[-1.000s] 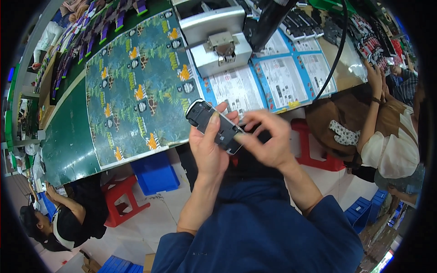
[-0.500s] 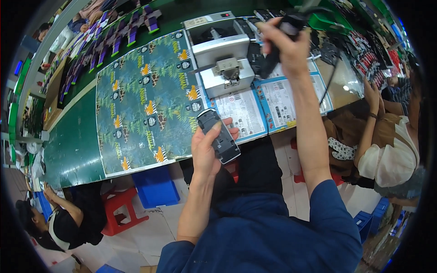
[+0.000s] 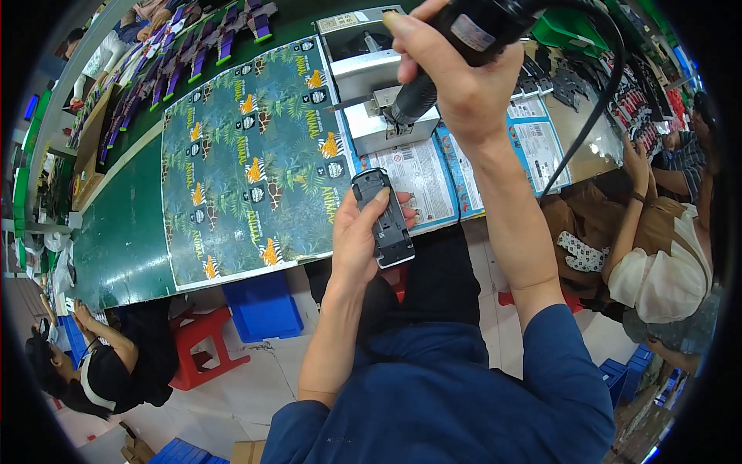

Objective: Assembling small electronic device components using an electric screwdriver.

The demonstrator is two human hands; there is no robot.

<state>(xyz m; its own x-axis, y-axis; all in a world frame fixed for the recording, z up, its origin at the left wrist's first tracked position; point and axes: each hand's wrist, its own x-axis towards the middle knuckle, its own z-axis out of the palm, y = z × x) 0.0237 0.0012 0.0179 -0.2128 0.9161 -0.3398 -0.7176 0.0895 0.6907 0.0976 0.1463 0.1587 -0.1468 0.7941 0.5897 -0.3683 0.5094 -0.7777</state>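
Underside up, a toy car [image 3: 394, 236] with a black base and pale edge rests in my left hand [image 3: 355, 236]. The thumb presses on its base and the fingers curl beneath, close to the table's front edge. My right hand [image 3: 468, 97] is wrapped round a black corded electric screwdriver [image 3: 417, 99]. Its narrow end points down and left to the front mechanism of a silver screw feeder [image 3: 363, 139]. Whether the tip touches the feeder, or carries a screw, I cannot tell.
Animal-print sheets [image 3: 263, 162] cover the table left of the feeder; printed card sheets [image 3: 421, 185] lie below it. Black parts [image 3: 568, 89] and a green bin [image 3: 568, 31] stand at the right. The screwdriver's cord [image 3: 591, 127] loops beside my right forearm. Other people sit at both sides.
My right hand has brought the screwdriver down and left, its narrow end now at the feeder's front. My left hand and the toy car have shifted slightly right.
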